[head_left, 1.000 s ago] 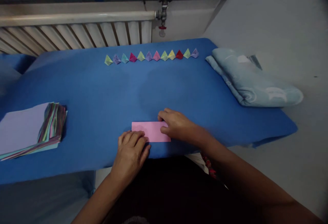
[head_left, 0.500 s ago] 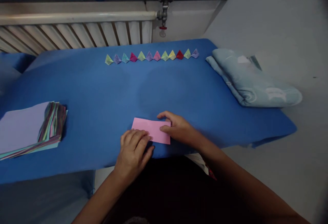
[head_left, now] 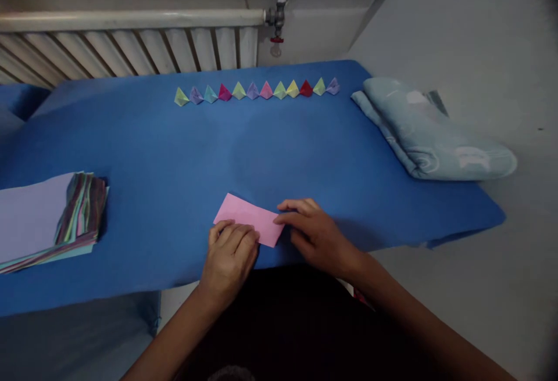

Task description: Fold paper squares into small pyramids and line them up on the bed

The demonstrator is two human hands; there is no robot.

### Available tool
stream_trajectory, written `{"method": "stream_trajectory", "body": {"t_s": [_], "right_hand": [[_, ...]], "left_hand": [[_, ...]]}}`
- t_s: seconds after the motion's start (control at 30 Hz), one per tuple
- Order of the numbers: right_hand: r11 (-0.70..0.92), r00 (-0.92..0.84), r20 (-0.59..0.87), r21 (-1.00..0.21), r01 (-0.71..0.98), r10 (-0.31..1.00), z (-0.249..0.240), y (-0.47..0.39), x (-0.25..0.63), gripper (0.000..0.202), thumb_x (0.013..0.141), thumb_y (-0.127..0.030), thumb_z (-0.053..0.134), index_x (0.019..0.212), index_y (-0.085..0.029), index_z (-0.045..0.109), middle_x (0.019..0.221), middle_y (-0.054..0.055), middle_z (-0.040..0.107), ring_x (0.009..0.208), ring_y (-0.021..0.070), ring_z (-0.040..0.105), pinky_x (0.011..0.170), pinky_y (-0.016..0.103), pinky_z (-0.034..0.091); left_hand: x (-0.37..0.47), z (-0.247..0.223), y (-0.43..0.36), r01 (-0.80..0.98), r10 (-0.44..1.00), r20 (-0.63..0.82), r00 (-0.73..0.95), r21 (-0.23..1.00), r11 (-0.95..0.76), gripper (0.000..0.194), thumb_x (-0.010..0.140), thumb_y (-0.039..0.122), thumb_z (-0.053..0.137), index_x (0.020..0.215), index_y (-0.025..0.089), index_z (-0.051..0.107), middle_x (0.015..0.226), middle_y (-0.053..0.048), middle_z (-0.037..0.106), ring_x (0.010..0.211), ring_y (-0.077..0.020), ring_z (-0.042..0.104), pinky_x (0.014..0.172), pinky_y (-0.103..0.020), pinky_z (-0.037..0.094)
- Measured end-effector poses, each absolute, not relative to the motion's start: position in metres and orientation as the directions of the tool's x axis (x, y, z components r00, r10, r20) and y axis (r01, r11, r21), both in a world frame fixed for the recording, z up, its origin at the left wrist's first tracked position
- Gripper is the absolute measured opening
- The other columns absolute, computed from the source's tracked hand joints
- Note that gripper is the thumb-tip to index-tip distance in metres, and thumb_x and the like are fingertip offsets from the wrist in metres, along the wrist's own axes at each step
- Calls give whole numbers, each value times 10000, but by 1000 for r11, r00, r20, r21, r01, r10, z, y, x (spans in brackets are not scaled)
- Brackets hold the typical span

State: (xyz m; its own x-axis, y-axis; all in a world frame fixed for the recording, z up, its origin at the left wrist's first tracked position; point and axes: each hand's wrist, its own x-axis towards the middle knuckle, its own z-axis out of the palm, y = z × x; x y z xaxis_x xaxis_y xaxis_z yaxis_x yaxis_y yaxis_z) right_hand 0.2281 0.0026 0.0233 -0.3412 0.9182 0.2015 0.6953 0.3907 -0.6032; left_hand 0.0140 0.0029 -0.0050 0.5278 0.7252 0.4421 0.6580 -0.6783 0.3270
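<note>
A pink sheet of paper, folded into a rectangle [head_left: 250, 214], lies tilted on the blue cover close to the near edge. My left hand [head_left: 231, 253] grips its near long edge with fingers curled over and held together; the thumb is hidden below. At the paper's right end, my right hand [head_left: 320, 234] has its fingers apart, and one fingertip touches the corner. Farther back, a row of small folded paper pieces [head_left: 266, 90] in several colours runs from left to right.
On the left sits a stack of coloured paper [head_left: 32, 215] with a lilac sheet on top. A folded pale-green blanket [head_left: 427, 137] rests at the right end. Behind the blue-covered surface [head_left: 174, 148] are a radiator [head_left: 131, 50] and a pipe with a red-handled valve [head_left: 276, 39].
The pink paper has turned clockwise, its right end now nearer me. My right hand has loosened from the right end, fingers more apart. My left hand stays at the near edge.
</note>
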Motion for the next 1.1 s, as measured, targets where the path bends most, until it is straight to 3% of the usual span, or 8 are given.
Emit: {"method": "stream_trajectory", "body": {"t_s": [0.13, 0.3, 0.6, 0.77, 1.1], "right_hand": [[402, -372, 169, -535, 743, 913, 10, 2, 230, 222, 828, -163, 555, 1008, -226, 671, 1180, 97, 615, 1079, 255, 521, 905, 456, 398], [348, -308, 169, -566, 747, 936, 5, 12, 230, 134, 888, -231, 540, 898, -211, 672, 1161, 91, 631, 1068, 229, 542, 908, 428, 399], [206, -179, 105, -581, 787, 978, 8, 19, 221, 101, 844, -261, 628, 768, -198, 647, 1190, 91, 621, 1101, 254, 527, 909, 452, 375], [183, -156, 96, -573, 799, 983, 8, 22, 219, 121, 829, -271, 650, 741, -189, 636, 1213, 97, 611, 1111, 261, 523, 909, 453, 365], [179, -130, 127, -556, 812, 983, 3, 21, 219, 135, 806, -259, 672, 705, -193, 612, 1219, 90, 608, 1115, 268, 517, 892, 445, 362]], "left_hand": [[14, -7, 3, 684, 739, 454, 497, 319, -656, 150, 893, 157, 513, 1003, 191, 610, 964, -56, 712, 890, -196, 624, 920, -415, 399], [16, -5, 5, 708, 786, 426, 449, 367, -604, 148, 911, 172, 491, 999, 183, 610, 924, -50, 710, 852, -193, 606, 883, -386, 386], [20, -4, 10, 754, 863, 336, 377, 430, -496, 153, 934, 242, 479, 963, 175, 613, 827, -35, 690, 793, -193, 593, 819, -366, 366], [20, -4, 11, 756, 878, 317, 360, 453, -473, 182, 922, 255, 503, 1044, 166, 604, 847, -40, 687, 795, -192, 597, 818, -362, 369], [22, -4, 12, 775, 871, 329, 363, 412, -479, 191, 917, 229, 512, 1069, 150, 598, 883, -50, 697, 818, -201, 610, 810, -361, 368]]}}
